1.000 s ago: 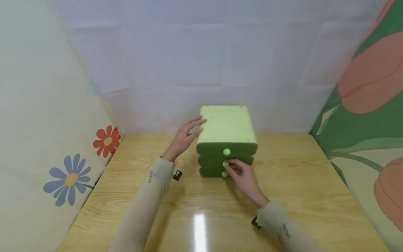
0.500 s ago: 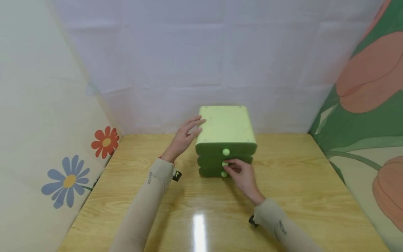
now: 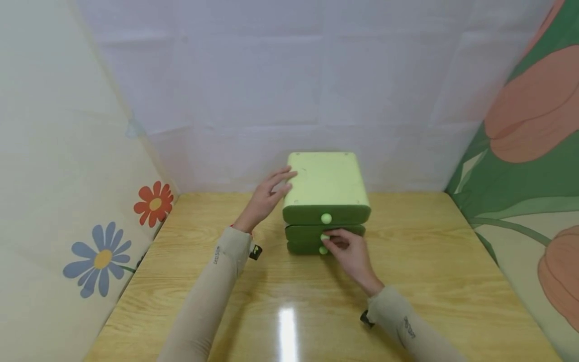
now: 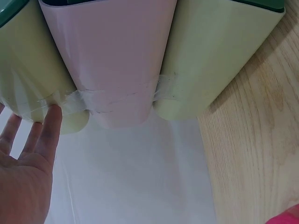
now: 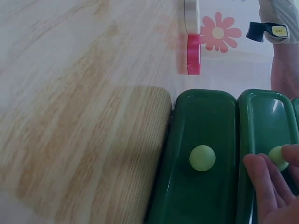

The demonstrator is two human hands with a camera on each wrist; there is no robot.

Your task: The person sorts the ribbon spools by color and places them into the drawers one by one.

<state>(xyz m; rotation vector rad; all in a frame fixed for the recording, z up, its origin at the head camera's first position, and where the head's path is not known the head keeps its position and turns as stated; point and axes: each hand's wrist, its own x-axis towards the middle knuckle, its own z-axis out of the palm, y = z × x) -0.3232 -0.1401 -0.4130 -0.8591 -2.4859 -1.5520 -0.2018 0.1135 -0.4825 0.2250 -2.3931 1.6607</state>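
Note:
A small drawer cabinet [image 3: 323, 178] has a pale green top and dark green drawer fronts with round light green knobs. With thumb and fingertips, my right hand [image 3: 350, 254] pinches the middle knob [image 5: 277, 157]. The middle drawer [image 3: 300, 233] stands slightly forward, a narrow gap showing above it. Below it, the bottom drawer [image 5: 201, 126] appears closed in the right wrist view. My left hand [image 3: 264, 198] rests its extended fingers against the cabinet's left side and upper edge. In the left wrist view, the middle section's side [image 4: 112, 56] is pink, with clear tape across the sections.
The cabinet stands on a wooden table [image 3: 217, 301] close to a white back wall [image 3: 253, 90]. Flower-patterned panels [image 3: 534, 115] border the sides. A bright pink object [image 5: 193, 55] of unclear kind shows beyond the table surface in the right wrist view.
The middle drawer has come slightly forward with the right hand still on its knob. The left hand keeps its place on the cabinet.

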